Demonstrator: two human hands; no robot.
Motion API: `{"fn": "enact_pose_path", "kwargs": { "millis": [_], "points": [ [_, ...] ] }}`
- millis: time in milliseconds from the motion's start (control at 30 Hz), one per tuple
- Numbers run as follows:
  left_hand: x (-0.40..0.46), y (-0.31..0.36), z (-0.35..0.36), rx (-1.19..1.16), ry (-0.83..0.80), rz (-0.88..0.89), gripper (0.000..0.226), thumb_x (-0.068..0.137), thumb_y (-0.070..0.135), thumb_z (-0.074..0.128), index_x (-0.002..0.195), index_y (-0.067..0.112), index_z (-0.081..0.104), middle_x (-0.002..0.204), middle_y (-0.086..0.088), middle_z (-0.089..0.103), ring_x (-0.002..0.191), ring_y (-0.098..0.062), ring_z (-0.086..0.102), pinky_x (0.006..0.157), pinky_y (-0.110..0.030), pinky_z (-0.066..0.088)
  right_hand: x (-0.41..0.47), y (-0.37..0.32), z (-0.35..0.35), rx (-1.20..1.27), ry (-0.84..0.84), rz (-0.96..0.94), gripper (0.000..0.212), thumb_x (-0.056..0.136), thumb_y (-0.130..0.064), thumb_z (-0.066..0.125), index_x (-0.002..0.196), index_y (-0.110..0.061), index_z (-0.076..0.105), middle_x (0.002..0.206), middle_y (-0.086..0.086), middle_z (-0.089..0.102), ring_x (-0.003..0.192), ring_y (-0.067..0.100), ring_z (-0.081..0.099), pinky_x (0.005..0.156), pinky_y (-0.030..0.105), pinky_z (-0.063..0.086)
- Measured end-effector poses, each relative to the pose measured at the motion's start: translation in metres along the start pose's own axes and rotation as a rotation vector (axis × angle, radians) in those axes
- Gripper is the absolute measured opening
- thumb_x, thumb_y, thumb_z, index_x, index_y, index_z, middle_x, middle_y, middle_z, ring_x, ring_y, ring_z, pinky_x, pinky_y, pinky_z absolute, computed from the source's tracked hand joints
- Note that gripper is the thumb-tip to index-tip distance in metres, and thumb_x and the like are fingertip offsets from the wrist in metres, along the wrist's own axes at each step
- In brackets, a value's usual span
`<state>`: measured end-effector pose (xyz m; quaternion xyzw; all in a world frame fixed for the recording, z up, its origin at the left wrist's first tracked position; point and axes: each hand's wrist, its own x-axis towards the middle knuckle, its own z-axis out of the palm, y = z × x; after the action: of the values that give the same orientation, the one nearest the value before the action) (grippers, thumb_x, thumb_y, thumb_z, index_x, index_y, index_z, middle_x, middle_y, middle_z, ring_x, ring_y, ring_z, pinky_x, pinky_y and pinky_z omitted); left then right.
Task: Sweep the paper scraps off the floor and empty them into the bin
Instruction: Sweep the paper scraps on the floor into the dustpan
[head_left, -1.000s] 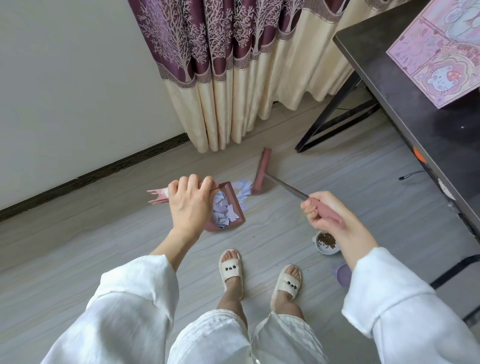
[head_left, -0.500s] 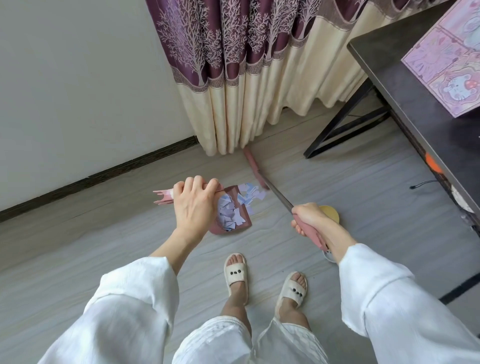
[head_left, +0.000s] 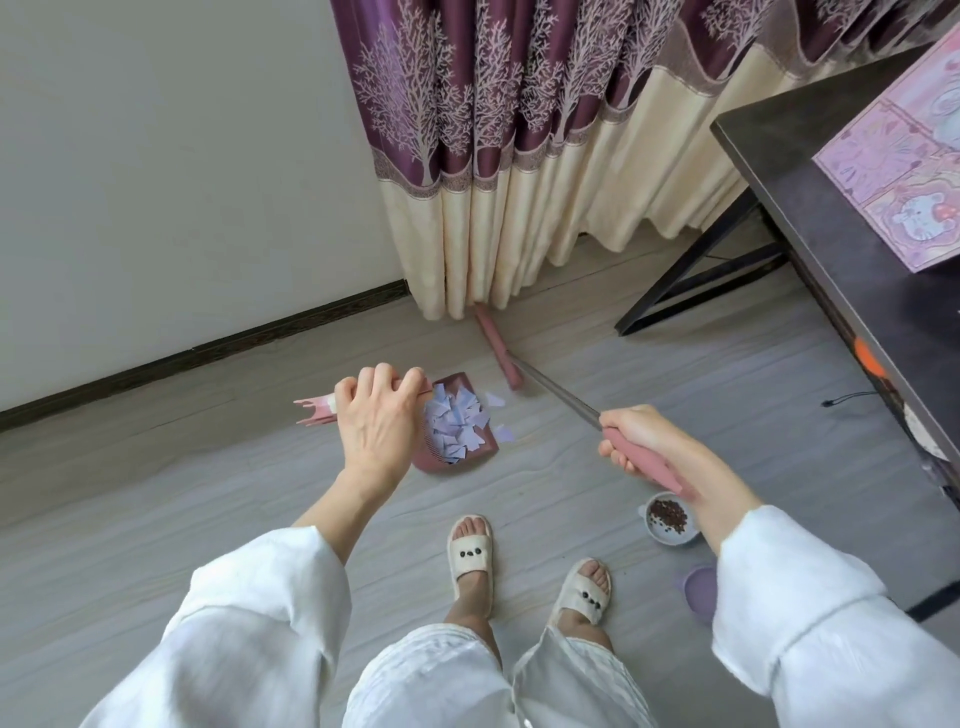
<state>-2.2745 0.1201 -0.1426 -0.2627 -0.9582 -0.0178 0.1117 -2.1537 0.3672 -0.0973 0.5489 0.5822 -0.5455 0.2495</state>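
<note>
My left hand (head_left: 376, 415) grips the pink handle of a dusty-pink dustpan (head_left: 457, 462) that rests on the grey floor, filled with pale blue and white paper scraps (head_left: 454, 423). Two loose scraps (head_left: 501, 415) lie on the floor just right of the pan's mouth. My right hand (head_left: 641, 439) grips the pink grip of a broom with a thin metal shaft (head_left: 556, 392). Its narrow pink broom head (head_left: 498, 345) lies on the floor beyond the pan, reaching to the curtain hem. No bin is in view.
A purple and cream curtain (head_left: 519, 156) hangs at the back, against a white wall with dark skirting. A black table (head_left: 810, 218) with a pink picture sheet stands on the right. A small bowl of dark pellets (head_left: 667, 519) and a purple bowl (head_left: 698, 592) sit near my right foot.
The broom head swung away from the dustpan towards the curtain and turned lengthwise. My right hand shifted right and lower. The dustpan and my left hand stayed where they were.
</note>
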Motion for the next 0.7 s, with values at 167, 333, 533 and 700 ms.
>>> {"fn": "enact_pose_path", "kwargs": {
  "millis": [167, 333, 533, 700],
  "points": [
    [-0.005, -0.016, 0.001, 0.01, 0.034, 0.013, 0.009, 0.083, 0.026, 0.057, 0.08, 0.021, 0.063, 0.072, -0.004, 0.055, 0.067, -0.027, 0.053, 0.071, -0.033, 0.025, 0.015, 0.001, 0.019, -0.048, 0.057, -0.029, 0.02, 0.092, -0.004, 0.041, 0.072, -0.005, 0.046, 0.059, 0.014, 0.046, 0.018, 0.009, 0.035, 0.03, 0.007, 0.026],
    [0.004, -0.033, 0.007, -0.04, -0.007, 0.006, 0.004, 0.081, 0.022, 0.065, 0.08, 0.023, 0.061, 0.072, -0.004, 0.054, 0.068, -0.027, 0.053, 0.069, -0.035, 0.024, 0.018, 0.008, 0.052, -0.143, -0.047, 0.005, 0.02, 0.094, -0.006, 0.039, 0.074, -0.007, 0.045, 0.058, 0.011, 0.045, 0.018, 0.01, 0.035, 0.032, 0.007, 0.026],
    [0.019, -0.036, 0.01, -0.047, -0.017, 0.003, 0.011, 0.084, 0.03, 0.058, 0.078, 0.021, 0.061, 0.07, -0.004, 0.053, 0.067, -0.027, 0.052, 0.067, -0.035, 0.036, 0.009, -0.003, 0.044, -0.134, -0.158, 0.048, 0.028, 0.097, -0.019, 0.045, 0.073, -0.007, 0.05, 0.061, 0.008, 0.051, 0.021, 0.007, 0.039, 0.029, 0.007, 0.029],
    [0.019, -0.033, 0.009, 0.011, -0.016, 0.027, 0.011, 0.081, 0.028, 0.068, 0.077, 0.022, 0.06, 0.068, -0.001, 0.053, 0.066, -0.026, 0.052, 0.067, -0.035, 0.029, 0.0, -0.005, 0.042, -0.15, -0.071, 0.011, 0.022, 0.095, -0.013, 0.045, 0.074, -0.006, 0.05, 0.059, 0.01, 0.051, 0.02, 0.009, 0.038, 0.029, 0.008, 0.028]
  ]
}}
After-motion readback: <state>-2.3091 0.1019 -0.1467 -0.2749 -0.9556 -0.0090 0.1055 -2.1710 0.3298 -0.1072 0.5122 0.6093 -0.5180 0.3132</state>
